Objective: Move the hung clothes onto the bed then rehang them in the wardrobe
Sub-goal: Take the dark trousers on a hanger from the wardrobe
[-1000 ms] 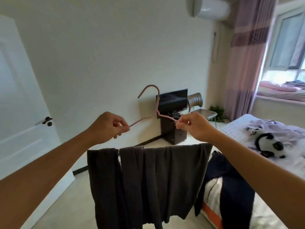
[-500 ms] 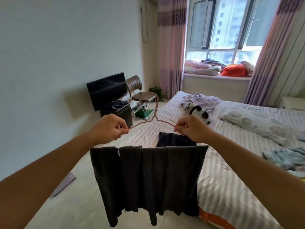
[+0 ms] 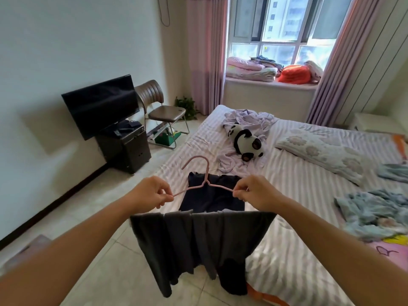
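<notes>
Both hands hold a pink hanger with dark clothes at the foot of the bed.

The left hand and right hand each pinch one shoulder of the pink hanger, low in the centre of the frame; a grey garment drapes over its bar, hanging over the floor beside the bed. A dark garment lies on the bed's edge behind it. A panda toy, pillow and blue clothes lie on the striped sheet. A television and chair stand at left, the window at upper right.
</notes>
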Demonstrator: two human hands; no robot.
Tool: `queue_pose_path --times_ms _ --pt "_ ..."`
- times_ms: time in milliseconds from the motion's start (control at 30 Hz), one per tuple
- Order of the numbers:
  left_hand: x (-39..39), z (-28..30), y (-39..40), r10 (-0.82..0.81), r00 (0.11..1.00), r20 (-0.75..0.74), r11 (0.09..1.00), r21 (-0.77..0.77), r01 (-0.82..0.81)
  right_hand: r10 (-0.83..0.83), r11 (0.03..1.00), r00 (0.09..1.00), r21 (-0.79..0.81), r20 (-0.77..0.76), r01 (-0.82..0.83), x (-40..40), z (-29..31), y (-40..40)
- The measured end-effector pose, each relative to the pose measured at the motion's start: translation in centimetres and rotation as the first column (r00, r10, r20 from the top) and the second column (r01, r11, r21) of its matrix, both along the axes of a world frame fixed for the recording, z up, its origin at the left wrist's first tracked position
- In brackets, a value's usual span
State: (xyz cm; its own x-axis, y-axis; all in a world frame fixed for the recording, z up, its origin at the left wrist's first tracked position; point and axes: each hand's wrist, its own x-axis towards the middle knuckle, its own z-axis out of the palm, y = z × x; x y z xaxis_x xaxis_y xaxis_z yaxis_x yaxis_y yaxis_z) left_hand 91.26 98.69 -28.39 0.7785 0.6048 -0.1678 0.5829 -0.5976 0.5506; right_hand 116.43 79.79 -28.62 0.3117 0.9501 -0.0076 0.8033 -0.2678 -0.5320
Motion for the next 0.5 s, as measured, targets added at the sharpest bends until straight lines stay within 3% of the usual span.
queue_pose_path --times_ms 500 --pt "12.9 -8.0 18.7 -0.172 0.98 -0.095 0.974 -0.162 0.155 -0.17 0.964 0.977 -0.226 -0.126 0.139 9.4 -6.8 14.3"
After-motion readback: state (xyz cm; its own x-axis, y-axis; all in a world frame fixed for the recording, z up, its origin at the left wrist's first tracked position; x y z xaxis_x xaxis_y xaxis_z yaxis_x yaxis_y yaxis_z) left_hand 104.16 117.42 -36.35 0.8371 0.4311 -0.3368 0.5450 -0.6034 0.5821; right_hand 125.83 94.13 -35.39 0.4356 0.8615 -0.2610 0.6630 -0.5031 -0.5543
